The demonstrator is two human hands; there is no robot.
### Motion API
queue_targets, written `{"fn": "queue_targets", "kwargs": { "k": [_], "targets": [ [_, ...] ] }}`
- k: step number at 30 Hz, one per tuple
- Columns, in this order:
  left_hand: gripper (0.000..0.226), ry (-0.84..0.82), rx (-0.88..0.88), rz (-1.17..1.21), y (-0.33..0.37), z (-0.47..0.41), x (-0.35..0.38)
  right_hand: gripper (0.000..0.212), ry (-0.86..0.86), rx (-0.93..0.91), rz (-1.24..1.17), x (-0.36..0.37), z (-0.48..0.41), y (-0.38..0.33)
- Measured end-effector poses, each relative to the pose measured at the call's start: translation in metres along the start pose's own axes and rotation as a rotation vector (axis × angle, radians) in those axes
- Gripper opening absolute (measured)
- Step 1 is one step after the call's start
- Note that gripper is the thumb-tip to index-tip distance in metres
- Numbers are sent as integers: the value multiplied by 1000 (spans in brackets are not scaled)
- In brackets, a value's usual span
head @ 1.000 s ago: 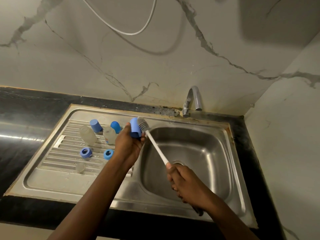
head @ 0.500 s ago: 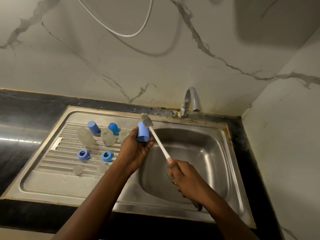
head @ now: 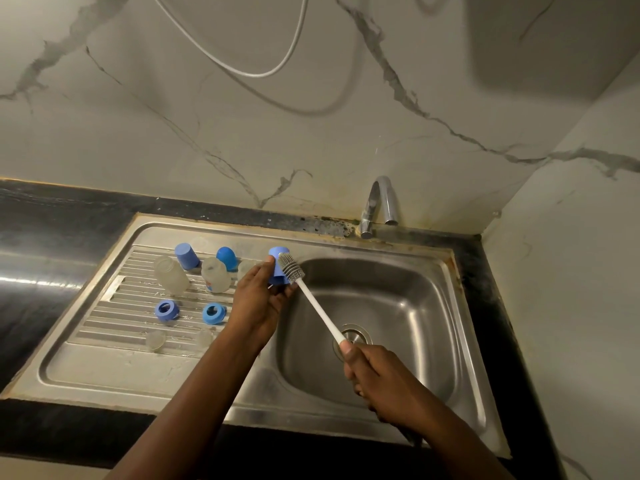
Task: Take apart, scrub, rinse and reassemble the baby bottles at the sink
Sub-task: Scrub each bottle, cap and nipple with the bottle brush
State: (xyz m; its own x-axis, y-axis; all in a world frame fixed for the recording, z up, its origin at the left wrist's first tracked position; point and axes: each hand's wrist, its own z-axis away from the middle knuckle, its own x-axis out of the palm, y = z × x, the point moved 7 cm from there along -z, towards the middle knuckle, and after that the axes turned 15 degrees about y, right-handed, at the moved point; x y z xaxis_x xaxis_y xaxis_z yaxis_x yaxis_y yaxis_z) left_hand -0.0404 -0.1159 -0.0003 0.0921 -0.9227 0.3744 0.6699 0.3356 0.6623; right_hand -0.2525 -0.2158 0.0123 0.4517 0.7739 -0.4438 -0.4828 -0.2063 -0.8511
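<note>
- Blue cap (head: 276,271), middle of the frame, over the sink (head: 398,306) edge: being gripped by the left hand (head: 258,303).
- Gripping the white brush (head: 313,300) in the right hand (head: 377,379), lower right; touching bristles to the cap.
- Lying on the drainboard (head: 104,368), left: clear bottle (head: 171,275), blue ring (head: 167,310).

Bottles (head: 171,275), caps (head: 187,256), rings (head: 167,310) on drainboard (head: 104,368)
</note>
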Motion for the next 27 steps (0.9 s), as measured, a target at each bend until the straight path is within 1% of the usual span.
{"fn": "queue_targets", "kwargs": {
  "k": [2,5,10,16,20,22,24,27],
  "targets": [
    [38,-2,11,8,-1,1,-1,56,4,8,24,-1,3,4],
    [32,-34,52,-16,-5,5,1,59,56,-57,83,-4,-3,-2],
    [27,-25,43,16,-6,9,6,58,96,-117,93,-4,-18,-17],
    [24,-25,36,-15,-5,9,6,57,107,-85,102,-4,-24,-20],
    [40,27,-12,77,4,2,2,60,88,-126,122,-6,-19,-19],
    [46,36,3,65,10,-1,0,62,89,-130,144,-8,-13,-15],
    [49,30,11,44,11,-1,1,62,96,-116,165,-12,-9,-12],
    [46,-11,-21,46,6,9,7,63,118,-91,155,-16,-12,-15]
  ]
}}
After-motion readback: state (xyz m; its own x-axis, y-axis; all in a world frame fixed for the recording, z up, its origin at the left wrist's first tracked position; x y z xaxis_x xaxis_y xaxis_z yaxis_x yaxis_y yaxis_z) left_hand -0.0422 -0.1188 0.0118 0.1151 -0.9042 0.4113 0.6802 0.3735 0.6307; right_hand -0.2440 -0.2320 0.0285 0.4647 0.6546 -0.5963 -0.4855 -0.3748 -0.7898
